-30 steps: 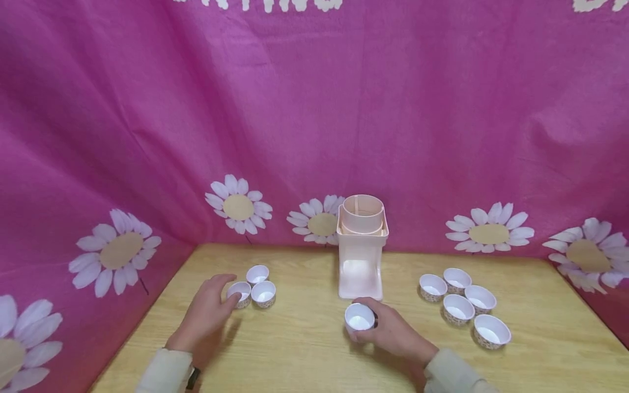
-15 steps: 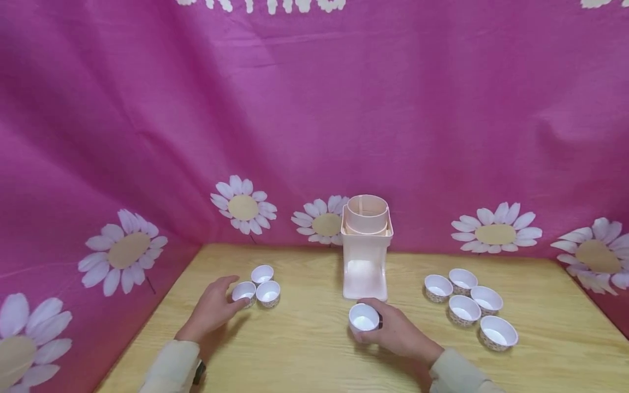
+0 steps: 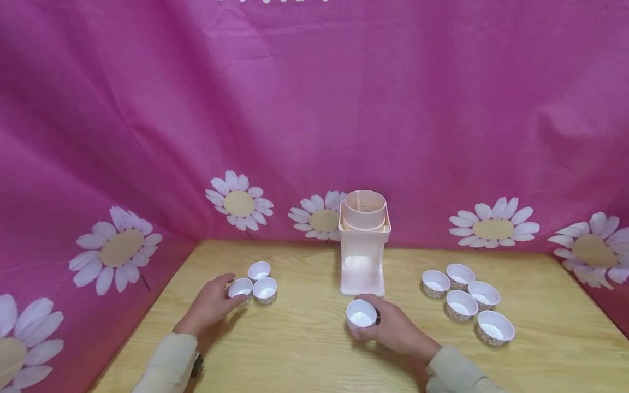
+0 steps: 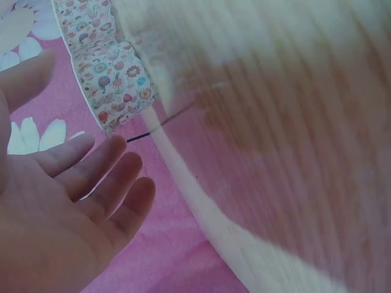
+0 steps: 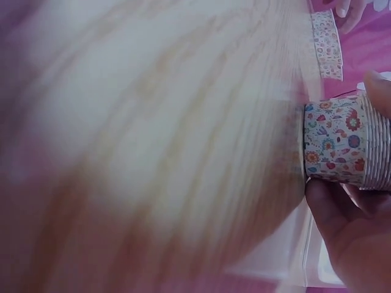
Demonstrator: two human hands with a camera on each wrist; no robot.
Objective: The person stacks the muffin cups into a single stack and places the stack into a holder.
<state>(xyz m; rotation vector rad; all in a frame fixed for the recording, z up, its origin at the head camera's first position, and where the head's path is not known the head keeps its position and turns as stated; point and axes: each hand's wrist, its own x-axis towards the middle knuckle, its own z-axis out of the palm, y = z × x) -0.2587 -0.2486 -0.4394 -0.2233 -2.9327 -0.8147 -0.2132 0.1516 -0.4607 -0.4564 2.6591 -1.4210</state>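
Note:
In the head view my right hand (image 3: pixel 395 330) holds a stack of paper baking cups (image 3: pixel 361 314) upright, just in front of a pale pink holder (image 3: pixel 362 275). Several nested rims show on this flower-printed stack (image 5: pixel 336 143) in the right wrist view, with fingers and thumb around its side. My left hand (image 3: pixel 208 305) is at the left cup (image 3: pixel 240 288) of three white-lined cups. Its thumb overlaps that cup's near rim; whether it touches is unclear. The left wrist view shows the left hand (image 4: pixel 61 207) with thumb and fingers apart, close to a printed cup (image 4: pixel 116 82).
Several more cups, such as this one (image 3: pixel 495 327), stand grouped on the right of the wooden table (image 3: pixel 304 349). The holder has a round open ring on top and stands near the back edge. Behind hangs a pink cloth (image 3: pixel 314 120) with printed daisies.
The head view shifts slightly. Both hands, the held stack and the standing cups keep nearly the same places on the table.

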